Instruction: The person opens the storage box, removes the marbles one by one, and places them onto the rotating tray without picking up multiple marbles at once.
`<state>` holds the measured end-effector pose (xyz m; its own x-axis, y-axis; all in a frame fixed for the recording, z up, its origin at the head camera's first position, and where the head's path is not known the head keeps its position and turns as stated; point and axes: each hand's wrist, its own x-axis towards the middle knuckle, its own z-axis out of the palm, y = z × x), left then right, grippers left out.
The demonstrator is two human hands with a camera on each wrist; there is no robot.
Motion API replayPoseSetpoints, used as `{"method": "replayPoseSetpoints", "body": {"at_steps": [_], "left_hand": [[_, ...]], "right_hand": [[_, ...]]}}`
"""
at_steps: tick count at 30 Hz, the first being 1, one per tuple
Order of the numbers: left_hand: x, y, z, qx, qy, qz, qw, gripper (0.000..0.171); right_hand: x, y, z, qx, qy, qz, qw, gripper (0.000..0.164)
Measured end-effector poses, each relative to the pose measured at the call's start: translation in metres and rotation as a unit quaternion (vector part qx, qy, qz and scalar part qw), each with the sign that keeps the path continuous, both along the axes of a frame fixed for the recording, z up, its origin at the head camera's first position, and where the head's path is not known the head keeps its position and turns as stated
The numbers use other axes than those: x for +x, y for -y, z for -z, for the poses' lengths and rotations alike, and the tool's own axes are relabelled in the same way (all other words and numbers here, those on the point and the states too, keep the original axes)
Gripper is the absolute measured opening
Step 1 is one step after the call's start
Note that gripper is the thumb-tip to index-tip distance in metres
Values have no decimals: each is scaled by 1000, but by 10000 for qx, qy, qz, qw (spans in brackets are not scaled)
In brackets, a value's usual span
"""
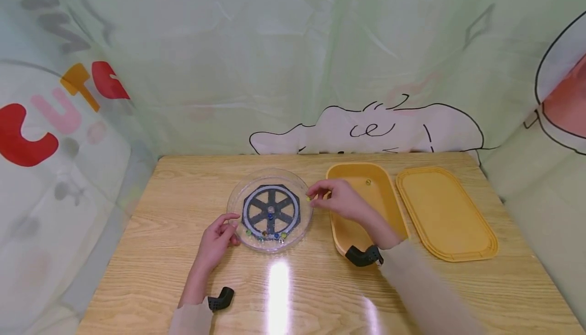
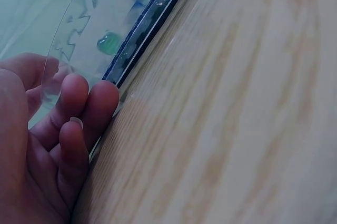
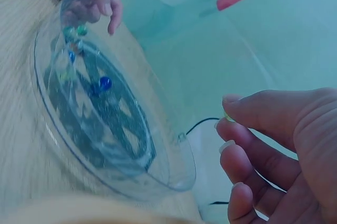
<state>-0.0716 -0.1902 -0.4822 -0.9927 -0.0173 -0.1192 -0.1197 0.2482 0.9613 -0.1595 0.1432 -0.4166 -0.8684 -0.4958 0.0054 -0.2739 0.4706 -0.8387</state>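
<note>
A clear round dish [image 1: 235, 198] stands on the table with a dark spoked wheel pattern [image 1: 271, 192] at its bottom. Several glass marbles lie in it, mostly by the near edge, among them a green marble [image 2: 109, 43]; a blue marble [image 3: 106, 83] sits near the middle. My left hand [image 1: 217, 238] grips the dish's left rim, index finger over the wall and other fingers against the outside. Just above the right rim, my right hand [image 1: 341, 200] pinches a yellow-green marble [image 3: 227, 117] between thumb and index finger, mostly hidden by the fingertips.
A yellow-orange bin [image 1: 366, 170] stands right of the dish, under my right forearm, with one marble [image 1: 368, 182] inside. Its matching lid [image 1: 444, 213] lies flat farther right. A printed curtain [image 1: 274, 70] hangs behind the wooden table [image 1: 183, 187].
</note>
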Motion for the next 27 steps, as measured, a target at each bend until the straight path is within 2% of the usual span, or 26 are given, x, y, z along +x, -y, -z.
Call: {"method": "replayPoseSetpoints", "body": {"at_steps": [6,14,23,27], "left_hand": [[0,2,1,197,8,17,9998,25],[-1,4,5,189,-14,54,9998,26],[-3,6,12,257,165,-47,9995,24],[-8,9,27,222,119,-44,9997,25]], "right_hand": [[4,12,1,-182,104,19,9998,14],[12,28,5,-651,166,94,9977,13],[19,43,17,-753,415,24,9963,15],[22,49,18,-650,387,-29,9971,15]]}}
